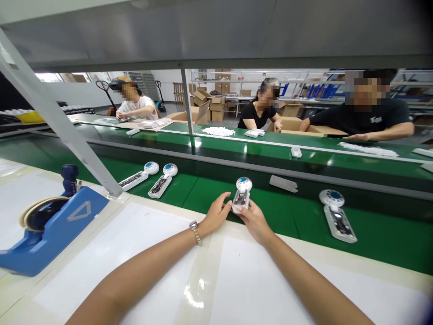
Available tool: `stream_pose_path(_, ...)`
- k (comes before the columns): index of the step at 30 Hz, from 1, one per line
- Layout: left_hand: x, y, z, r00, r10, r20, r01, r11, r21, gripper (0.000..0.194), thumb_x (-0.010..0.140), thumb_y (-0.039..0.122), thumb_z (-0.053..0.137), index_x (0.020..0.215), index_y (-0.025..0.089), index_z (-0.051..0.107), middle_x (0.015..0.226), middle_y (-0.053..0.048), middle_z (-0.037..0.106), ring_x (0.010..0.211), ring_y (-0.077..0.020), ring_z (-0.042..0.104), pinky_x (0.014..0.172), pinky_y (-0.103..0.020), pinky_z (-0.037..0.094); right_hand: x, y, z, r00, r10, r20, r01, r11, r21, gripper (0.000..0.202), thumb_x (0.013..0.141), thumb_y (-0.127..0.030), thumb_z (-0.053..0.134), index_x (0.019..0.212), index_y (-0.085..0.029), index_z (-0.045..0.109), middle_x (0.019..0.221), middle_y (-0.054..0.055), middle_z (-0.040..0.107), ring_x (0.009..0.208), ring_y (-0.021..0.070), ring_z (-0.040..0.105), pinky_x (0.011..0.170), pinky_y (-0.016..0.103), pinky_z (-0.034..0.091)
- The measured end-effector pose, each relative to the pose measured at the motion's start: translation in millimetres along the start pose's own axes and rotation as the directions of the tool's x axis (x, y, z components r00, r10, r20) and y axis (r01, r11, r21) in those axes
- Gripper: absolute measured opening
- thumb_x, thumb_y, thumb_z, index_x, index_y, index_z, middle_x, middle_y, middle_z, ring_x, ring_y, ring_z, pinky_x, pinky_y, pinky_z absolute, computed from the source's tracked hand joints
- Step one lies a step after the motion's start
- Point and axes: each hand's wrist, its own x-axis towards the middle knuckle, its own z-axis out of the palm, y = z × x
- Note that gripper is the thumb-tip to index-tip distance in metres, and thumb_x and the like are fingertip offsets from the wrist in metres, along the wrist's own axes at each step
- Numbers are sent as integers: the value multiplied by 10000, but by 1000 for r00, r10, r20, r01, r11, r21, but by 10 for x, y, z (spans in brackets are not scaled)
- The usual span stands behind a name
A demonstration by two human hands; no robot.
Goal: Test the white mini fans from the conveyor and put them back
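Over the near edge of the green belt, my right hand (255, 220) holds a white device (241, 198) with a round, blue-centred head and an open body showing inner parts. Its thumb lies on the lower end of the body. My left hand (216, 213) is just left of the device, fingers apart, with the fingertips close to its side; whether they touch it I cannot tell. Similar devices lie on the belt: two to the left, one (160, 181) nearer my hands, and one (338, 216) to the right. A flat white piece (283, 183) lies behind and to the right.
A blue tape dispenser (67, 221) stands on the white worktop (135, 253) at left. A slanted metal post (67, 122) rises beside it, under an overhead shelf (216, 31). Three people work across the green belt (189, 185), near small white parts (218, 131) and cardboard boxes.
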Motion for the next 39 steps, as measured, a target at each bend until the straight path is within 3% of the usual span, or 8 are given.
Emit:
stream_pose_path(4,-15,-32,29,999,3,32,-5,999,40,329,862,337,409,1122,154,497,826,-46,614,698,-150,573,687,-293,456,196,6,-344,953,-246,-177,165,912,-375,709,566,-370,725,1174,-161,425,1148,152,573,1042,277,559,902,433,435)
stream_pose_path(8,-37,-38,44,997,24,69,-30,996,89,258,834,287,437,1048,170,523,746,-10,585,631,-126,544,637,-263,446,150,-113,-706,834,-534,-139,202,530,-823,532,725,-389,549,1181,-137,438,1208,182,502,1079,290,511,909,465,410)
stream_pose_path(12,-48,-32,36,993,69,99,-82,988,131,229,816,233,432,1014,174,532,774,-14,586,650,-128,546,653,-266,445,-58,-395,-1104,674,-738,-14,75,88,-993,479,772,-302,431,1196,-79,426,1181,200,485,1142,309,426,950,464,344)
stream_pose_path(15,-52,-26,28,990,85,113,-102,984,148,227,810,217,432,1010,174,530,765,-10,576,654,-130,545,656,-267,442,-208,-592,-1440,596,-798,-88,-182,-28,-983,518,737,-280,449,1194,-38,422,1163,225,489,1135,359,411,931,490,330)
stream_pose_path(23,-66,-15,36,984,112,138,-135,976,171,253,791,180,428,1024,180,526,809,-14,565,678,-133,543,665,-263,442,-323,-765,-1926,653,-467,-596,-503,321,-803,546,714,-505,483,1059,-91,568,928,182,657,875,347,577,719,424,431)
stream_pose_path(27,-70,0,27,981,122,149,-150,969,198,240,796,187,426,1014,181,527,821,-16,559,679,-136,540,671,-270,438,-280,-757,-1831,812,-319,-488,-421,258,-870,644,649,-600,533,1073,-117,573,1001,165,651,852,311,604,671,361,440)
stream_pose_path(32,-80,40,10,982,105,155,-138,966,218,225,811,197,418,1008,175,527,790,-16,556,681,-142,540,679,-279,434,-240,-649,-1710,859,-274,-432,-359,279,-891,645,651,-544,558,1123,-106,528,946,151,665,802,291,622,655,351,441)
stream_pose_path(39,-90,36,14,976,130,174,-170,956,238,236,829,208,407,1034,177,519,832,-29,566,701,-147,538,702,-294,439,-332,-662,-1447,901,-132,-413,-242,635,-733,545,586,-462,670,1024,-163,546,909,114,680,749,254,639,625,326,474)
